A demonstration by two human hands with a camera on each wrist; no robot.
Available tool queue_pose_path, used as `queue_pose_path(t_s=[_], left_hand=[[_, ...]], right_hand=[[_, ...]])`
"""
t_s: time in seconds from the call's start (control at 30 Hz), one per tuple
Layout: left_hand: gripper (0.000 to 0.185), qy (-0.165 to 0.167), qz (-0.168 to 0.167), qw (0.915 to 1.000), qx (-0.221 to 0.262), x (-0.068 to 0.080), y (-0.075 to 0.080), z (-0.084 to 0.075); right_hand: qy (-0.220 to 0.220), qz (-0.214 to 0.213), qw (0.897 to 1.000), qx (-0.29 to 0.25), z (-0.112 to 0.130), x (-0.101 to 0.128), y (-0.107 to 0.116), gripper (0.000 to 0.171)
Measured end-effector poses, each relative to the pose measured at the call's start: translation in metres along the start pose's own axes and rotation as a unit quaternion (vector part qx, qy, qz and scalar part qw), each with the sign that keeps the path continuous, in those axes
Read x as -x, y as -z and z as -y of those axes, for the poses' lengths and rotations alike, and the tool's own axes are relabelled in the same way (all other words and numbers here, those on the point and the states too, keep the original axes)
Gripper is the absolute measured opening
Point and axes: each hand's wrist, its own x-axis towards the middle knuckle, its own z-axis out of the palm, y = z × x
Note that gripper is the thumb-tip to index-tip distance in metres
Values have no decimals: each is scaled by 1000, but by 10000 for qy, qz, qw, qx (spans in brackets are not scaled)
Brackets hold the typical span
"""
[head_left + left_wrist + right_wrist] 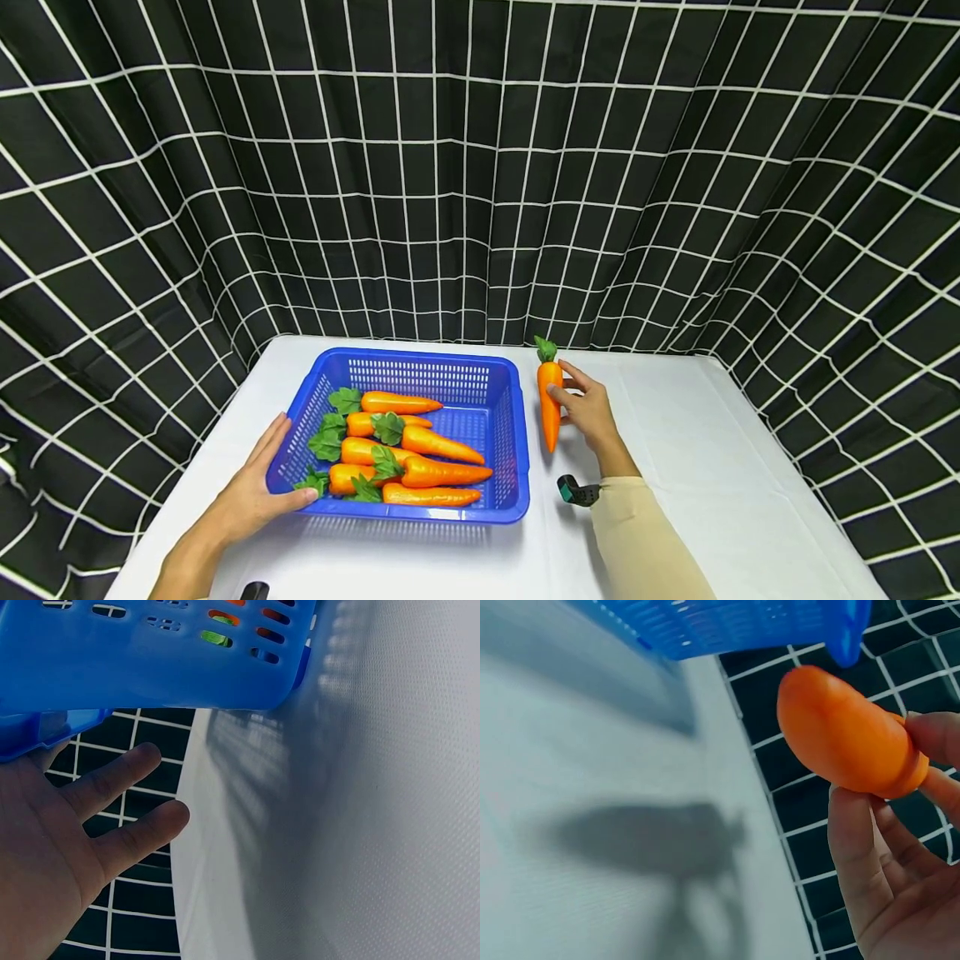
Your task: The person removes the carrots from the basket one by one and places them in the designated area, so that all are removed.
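Note:
An orange carrot [550, 392] with a green leafy top is pinched between the thumb and fingers of my right hand [591, 408], just right of the basket. The right wrist view shows this carrot [847, 735] off the table, its shadow falling on the cloth. My left hand [251, 496] rests at the near left corner of the blue plastic basket [427, 512], its thumb on the front rim and its fingers along the left side. Two straight, spread fingers [139, 840] show in the left wrist view. Several carrots [435, 471] lie inside the basket, leaves mostly to the left.
A white-covered table [697, 467] carries the basket and extends right of it. Black curtains [480, 167] with a white grid stand behind and at both sides. A dark band with a teal-edged device [576, 490] is on my right wrist.

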Motion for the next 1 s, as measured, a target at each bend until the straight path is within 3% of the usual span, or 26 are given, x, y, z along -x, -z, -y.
queue_pose_path(t_s=[0.43,0.8,1.0], left_hand=[[106,-203,-47,9998,-10,-1,2,0],[106,-155,-46,9999,9,1,0,1],[105,-214,-73,9997,86,1,-1,1]], right_hand=[[-540,89,9976,433,-26,-10,-6,60],[-716,-58,9841,1622,-39,-11,-10,55],[-730,-143,9785,1924,-38,-12,-12,55]])
